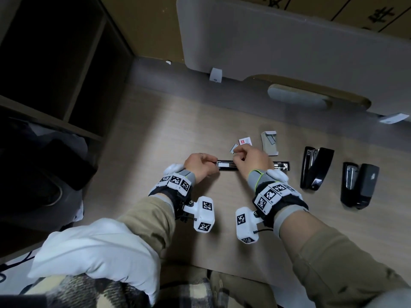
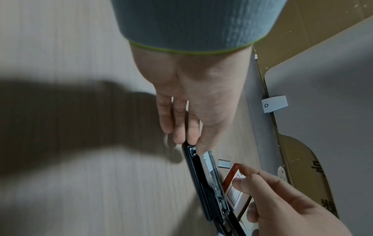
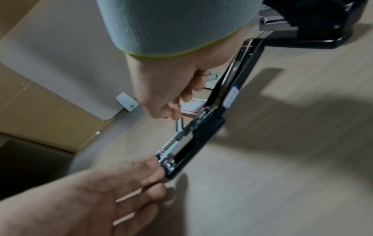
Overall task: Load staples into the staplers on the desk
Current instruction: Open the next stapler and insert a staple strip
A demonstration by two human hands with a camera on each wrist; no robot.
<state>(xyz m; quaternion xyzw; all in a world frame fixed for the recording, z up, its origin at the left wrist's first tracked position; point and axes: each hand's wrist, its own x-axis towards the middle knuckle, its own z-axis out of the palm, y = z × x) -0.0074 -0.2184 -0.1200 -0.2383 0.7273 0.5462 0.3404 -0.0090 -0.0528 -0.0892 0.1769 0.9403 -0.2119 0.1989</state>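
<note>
1. An opened stapler lies flat across the desk, its channel facing up.
2. The left hand pinches its left end.
3. The right hand hovers over its middle, fingers curled; whether they hold staples cannot be told.
4. Staple boxes lie just behind.
5. Two staplers stand open to the right, seemingly unloaded; most of the task looks undone.

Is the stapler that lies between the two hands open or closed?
Open. The stapler lies unfolded flat on the desk, its metal staple channel exposed.
</note>
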